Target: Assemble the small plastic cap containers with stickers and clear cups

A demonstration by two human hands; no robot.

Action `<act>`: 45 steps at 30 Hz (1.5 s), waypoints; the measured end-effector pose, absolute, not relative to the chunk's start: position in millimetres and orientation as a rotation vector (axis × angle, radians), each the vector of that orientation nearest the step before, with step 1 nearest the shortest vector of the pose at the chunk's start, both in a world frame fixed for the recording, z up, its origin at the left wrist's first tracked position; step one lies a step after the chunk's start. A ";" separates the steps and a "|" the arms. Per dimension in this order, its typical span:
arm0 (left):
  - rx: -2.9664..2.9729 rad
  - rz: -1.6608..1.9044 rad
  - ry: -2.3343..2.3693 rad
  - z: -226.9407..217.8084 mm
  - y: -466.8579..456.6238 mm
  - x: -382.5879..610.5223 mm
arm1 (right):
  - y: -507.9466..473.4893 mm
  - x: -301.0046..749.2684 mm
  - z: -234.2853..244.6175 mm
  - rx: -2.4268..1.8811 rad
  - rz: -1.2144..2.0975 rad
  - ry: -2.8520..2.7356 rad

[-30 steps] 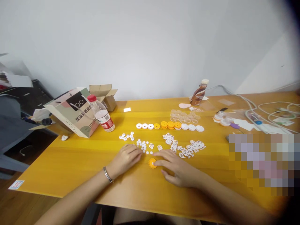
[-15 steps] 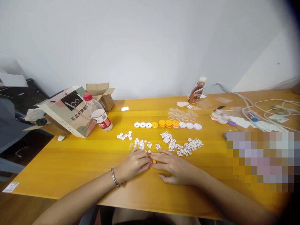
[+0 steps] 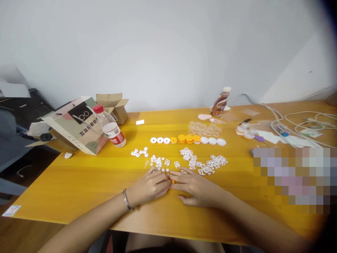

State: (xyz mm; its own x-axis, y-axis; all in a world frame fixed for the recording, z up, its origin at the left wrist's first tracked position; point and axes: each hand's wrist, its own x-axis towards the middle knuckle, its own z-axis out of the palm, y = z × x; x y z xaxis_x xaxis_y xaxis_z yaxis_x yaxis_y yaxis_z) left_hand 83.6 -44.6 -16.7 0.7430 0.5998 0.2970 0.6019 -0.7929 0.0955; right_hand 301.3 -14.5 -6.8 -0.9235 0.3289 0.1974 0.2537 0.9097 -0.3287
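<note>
A small orange round part (image 3: 172,181) lies at the front of the table, mostly covered by my fingers. My left hand (image 3: 155,184) has its fingers curled and pressed against the part's left side. From the right, my right hand (image 3: 193,186) reaches over it with fingers stretched out and the thumb apart, fingertips at the part. Just beyond are small white round caps (image 3: 157,162) and white lattice-like plastic pieces (image 3: 192,162). A row of white rings (image 3: 160,140), orange discs (image 3: 189,139) and white discs (image 3: 212,141) runs behind them.
Clear plastic cups (image 3: 205,129) stand behind the row, near a brown drink bottle (image 3: 220,102). To the left are a water bottle (image 3: 112,128), a paper bag (image 3: 81,126) and a cardboard box (image 3: 116,107). White cables (image 3: 279,119) and clear-topped parts (image 3: 246,131) lie at the right.
Both hands stay at the orange part with almost the same pose. My left fingers have shifted very slightly around it, and the view has moved a little.
</note>
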 end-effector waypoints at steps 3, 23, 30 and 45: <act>-3.003 -0.509 -1.113 -11.4 -41.8 86.5 | -15.8 299.9 -6.5 -0.435 0.439 -2.822; -3.010 -0.400 -1.383 -7.5 -28.8 99.4 | -15.8 300.0 -12.1 -0.486 0.476 -2.812; -3.057 -0.431 -1.418 -9.1 -31.6 103.1 | -5.1 306.4 -13.5 -0.384 0.575 -2.811; -2.864 -0.590 -1.377 18.2 -30.0 97.9 | 2.1 291.0 -10.1 -0.832 1.376 -1.844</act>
State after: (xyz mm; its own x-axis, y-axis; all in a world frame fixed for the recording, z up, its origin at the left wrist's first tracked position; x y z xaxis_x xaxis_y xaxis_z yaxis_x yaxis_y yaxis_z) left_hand 97.9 -30.0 18.2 0.5712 0.7700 0.2845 0.7371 -0.6336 0.2351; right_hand 291.0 2.1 -10.1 -0.5636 0.8133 0.1443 0.0935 0.2364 -0.9672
